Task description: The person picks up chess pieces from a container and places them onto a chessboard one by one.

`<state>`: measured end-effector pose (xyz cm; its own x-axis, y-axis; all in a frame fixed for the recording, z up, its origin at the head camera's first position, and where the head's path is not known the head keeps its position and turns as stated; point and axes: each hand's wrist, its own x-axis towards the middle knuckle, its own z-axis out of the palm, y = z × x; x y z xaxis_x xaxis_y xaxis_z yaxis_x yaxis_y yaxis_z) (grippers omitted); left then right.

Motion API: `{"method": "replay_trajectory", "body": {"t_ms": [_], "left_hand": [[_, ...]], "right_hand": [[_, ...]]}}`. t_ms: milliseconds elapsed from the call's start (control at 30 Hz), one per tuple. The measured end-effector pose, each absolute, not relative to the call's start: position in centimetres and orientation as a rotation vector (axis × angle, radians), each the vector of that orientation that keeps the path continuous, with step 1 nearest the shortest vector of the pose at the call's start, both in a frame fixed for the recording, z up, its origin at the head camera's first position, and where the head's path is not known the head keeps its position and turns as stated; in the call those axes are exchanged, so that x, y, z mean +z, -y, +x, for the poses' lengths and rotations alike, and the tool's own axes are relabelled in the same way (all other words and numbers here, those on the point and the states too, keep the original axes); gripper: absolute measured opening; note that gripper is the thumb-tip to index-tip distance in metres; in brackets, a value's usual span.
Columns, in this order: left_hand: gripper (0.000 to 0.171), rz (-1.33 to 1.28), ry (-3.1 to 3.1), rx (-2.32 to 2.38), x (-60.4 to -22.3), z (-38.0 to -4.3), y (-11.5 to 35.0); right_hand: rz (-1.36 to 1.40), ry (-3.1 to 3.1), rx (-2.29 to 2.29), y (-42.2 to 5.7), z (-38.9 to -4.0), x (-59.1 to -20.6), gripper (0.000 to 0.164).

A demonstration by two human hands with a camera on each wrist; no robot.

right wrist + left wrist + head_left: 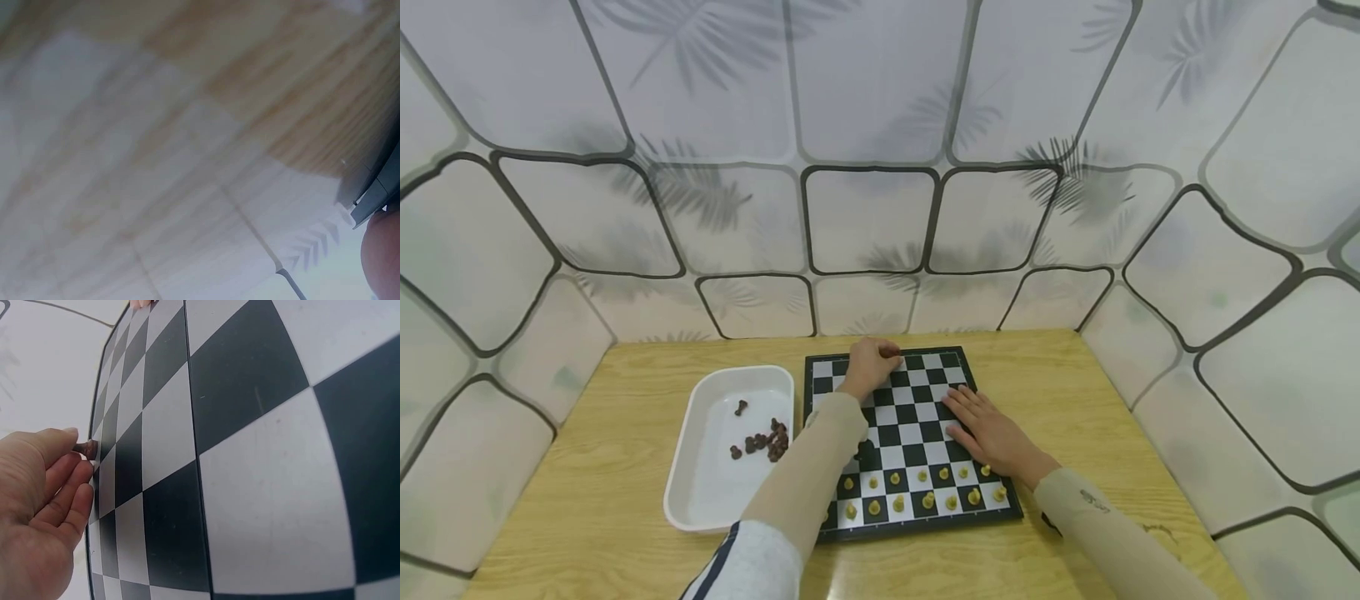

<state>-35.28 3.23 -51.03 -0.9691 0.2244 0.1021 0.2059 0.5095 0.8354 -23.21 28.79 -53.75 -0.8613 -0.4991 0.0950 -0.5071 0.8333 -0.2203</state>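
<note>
A black-and-white chessboard (pixel 910 412) lies on the table. At its far edge my left hand (pixel 867 367) pinches a small brown chess piece (pixel 91 449) between thumb and fingers, with the piece's base close to a far-row square. My right hand (pixel 988 433) rests on the board's right side, its fingers extended. In the right wrist view only a bit of that hand (pixel 382 256) shows beside the dark board edge (pixel 375 200). Pale yellow chess pieces (pixel 928 500) stand in two rows along the near side; my left forearm covers part of the board's left side.
Left of the board stands a white plastic tray (pixel 681 475) with several brown chess pieces (pixel 777 442) heaped toward its right side. The wooden table (pixel 617 467) meets a patterned wall covering (pixel 872 221) at the back and sides.
</note>
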Motion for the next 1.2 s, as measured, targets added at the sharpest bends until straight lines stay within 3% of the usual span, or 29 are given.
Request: {"method": "replay_trajectory", "body": {"t_ms": [900, 1200], "left_hand": [[0.018, 0.357, -2.71, 1.503, -51.07, -35.13, -3.02], [0.032, 0.35, -2.661, 1.476, -50.67, -35.25, -2.8]], "right_hand": [[0.819, 2.958, 0.359, -28.85, -23.17, -54.14, 0.06], [0.823, 2.972, 0.374, -28.83, -23.27, -53.91, 0.06]]}}
